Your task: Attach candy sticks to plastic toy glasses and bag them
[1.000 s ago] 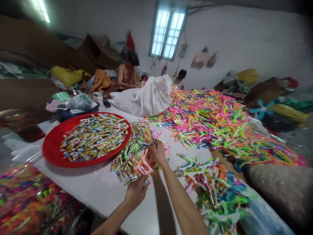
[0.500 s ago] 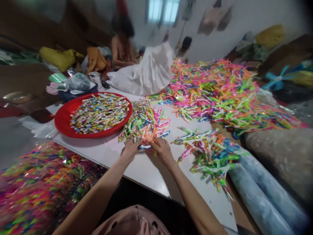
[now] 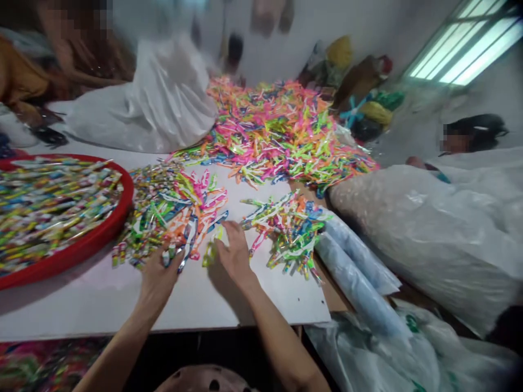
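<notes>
My left hand (image 3: 158,276) rests on the white tabletop (image 3: 171,305) with its fingers closed round a small wrapped stick at the near edge of a mixed pile of coloured sticks and plastic strips (image 3: 171,209). My right hand (image 3: 233,251) lies on the table beside it, fingers pinching a green strip (image 3: 210,251). A smaller pile of coloured pieces (image 3: 288,228) sits just right of my right hand. A red tray (image 3: 87,245) full of wrapped sticks stands at the left.
A big heap of neon strips (image 3: 281,130) covers the far table. A white sack (image 3: 163,103) lies behind the piles. Rolled blue film (image 3: 355,267) and clear plastic bags (image 3: 433,228) lie at the right. Other people sit at the far left and far right.
The camera has swung right and down. Both hands have shifted toward the near edge of the mixed pile, and the right hand now pinches a green strip.
</notes>
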`<state>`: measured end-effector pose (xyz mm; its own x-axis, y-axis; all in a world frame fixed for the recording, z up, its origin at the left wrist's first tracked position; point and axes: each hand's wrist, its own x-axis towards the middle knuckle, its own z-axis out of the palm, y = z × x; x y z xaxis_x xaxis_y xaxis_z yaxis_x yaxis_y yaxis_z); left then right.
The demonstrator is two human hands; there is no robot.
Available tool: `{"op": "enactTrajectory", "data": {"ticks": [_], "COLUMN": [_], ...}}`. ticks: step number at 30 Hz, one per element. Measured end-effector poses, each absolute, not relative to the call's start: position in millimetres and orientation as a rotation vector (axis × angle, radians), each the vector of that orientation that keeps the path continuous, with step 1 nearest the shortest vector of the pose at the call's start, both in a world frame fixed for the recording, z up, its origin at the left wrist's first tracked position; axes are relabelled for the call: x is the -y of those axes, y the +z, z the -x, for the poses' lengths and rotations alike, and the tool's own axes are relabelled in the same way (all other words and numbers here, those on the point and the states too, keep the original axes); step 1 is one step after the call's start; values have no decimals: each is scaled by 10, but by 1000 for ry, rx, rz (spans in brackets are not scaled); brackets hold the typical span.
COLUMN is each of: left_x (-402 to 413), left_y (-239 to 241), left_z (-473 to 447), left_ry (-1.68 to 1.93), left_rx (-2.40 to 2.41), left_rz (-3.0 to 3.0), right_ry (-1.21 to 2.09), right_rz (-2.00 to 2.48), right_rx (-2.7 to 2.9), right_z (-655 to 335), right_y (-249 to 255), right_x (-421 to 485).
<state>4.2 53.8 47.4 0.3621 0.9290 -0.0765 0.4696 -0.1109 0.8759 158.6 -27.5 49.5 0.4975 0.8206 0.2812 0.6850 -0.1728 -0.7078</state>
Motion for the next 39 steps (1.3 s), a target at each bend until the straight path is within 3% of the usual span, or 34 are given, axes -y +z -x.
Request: {"op": "enactTrajectory", "data": {"ticks": [4,11,20,39], "left_x": [-348,-204,-194,-84], "left_y": [539,482,382,501], "left_z": [-127,-100,40,-35], "left_ry": [553,598,540,515], "left_rx": [-1023,-762,-800,-758], "left_rz": [-1578,-1056,-1379,-1444], "right_ry": [886,506,561,858], "right_rz": [1609,1662,1526,1405], "right_rx": [888,871,790,641], "right_z": [-1514,-1637,-1337,-1324], "right_y": [475,739,816,671], "right_x": [426,546,499,541]}}
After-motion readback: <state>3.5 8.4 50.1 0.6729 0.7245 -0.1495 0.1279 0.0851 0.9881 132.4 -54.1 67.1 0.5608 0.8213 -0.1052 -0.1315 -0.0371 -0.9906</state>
